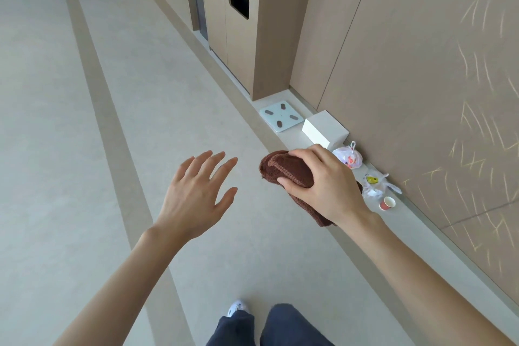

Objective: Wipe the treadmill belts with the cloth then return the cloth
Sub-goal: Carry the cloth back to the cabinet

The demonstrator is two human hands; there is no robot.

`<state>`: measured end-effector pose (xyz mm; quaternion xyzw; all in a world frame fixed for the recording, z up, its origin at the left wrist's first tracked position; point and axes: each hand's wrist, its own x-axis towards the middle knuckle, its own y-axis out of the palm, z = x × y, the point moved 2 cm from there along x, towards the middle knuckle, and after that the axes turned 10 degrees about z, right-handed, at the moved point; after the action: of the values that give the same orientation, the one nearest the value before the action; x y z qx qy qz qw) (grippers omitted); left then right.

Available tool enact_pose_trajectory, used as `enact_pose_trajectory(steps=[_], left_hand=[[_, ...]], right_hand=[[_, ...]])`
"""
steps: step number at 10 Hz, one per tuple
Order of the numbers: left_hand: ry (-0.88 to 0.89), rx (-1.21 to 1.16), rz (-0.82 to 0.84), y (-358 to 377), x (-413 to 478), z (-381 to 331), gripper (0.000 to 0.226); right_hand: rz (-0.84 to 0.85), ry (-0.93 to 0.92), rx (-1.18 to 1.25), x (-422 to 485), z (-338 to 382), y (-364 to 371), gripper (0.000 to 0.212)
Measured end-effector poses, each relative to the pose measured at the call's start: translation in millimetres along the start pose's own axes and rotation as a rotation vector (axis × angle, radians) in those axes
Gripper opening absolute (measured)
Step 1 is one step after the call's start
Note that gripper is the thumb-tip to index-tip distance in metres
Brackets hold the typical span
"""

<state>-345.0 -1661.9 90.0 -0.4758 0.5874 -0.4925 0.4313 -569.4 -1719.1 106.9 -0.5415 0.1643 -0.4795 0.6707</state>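
Your right hand (328, 185) has the brown cloth (286, 170) bunched up, thumb under, fingers curled over the top, and it's held in the air above the low ledge (418, 229) along the wall. Your left hand (196, 194) is out in front, fingers spread wide, holding nothing.

No treadmill anywhere in this view, so I can't tell you whether the belts are wiped; from the spot you're in, my guess is you're either fetching the cloth or bringing it back.

Now, the hazards. A tail of cloth hangs below your wrist, and right beneath and beside it sit a knotted plastic bag (348, 157), a second crumpled bag (375, 185) and a small paper cup (387, 203). Sweep low and that tail could tip the cup or drag a bag off the edge. The white box (325, 128) is just beyond your knuckles, with a bathroom scale (280, 116) next to it, so a careless set-down lands the cloth on them. Loosen your hold in mid-air and the cloth drops to the floor.
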Motion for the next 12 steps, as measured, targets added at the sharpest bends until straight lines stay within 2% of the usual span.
enact_pose_trajectory(steps=[3,9,12], left_hand=[[-0.048,-0.015,0.037,7.1,71.6,78.5,0.057],[-0.062,0.014,0.013,-43.6,336.7,243.6,0.056],[-0.048,-0.007,0.045,-39.9,420.2,316.7,0.056]], right_hand=[[0.073,-0.018,0.000,101.5,-12.5,52.5,0.041],[0.064,-0.014,-0.004,411.9,-89.3,118.7,0.043],[0.116,0.011,0.004,512.3,-107.0,158.3,0.043]])
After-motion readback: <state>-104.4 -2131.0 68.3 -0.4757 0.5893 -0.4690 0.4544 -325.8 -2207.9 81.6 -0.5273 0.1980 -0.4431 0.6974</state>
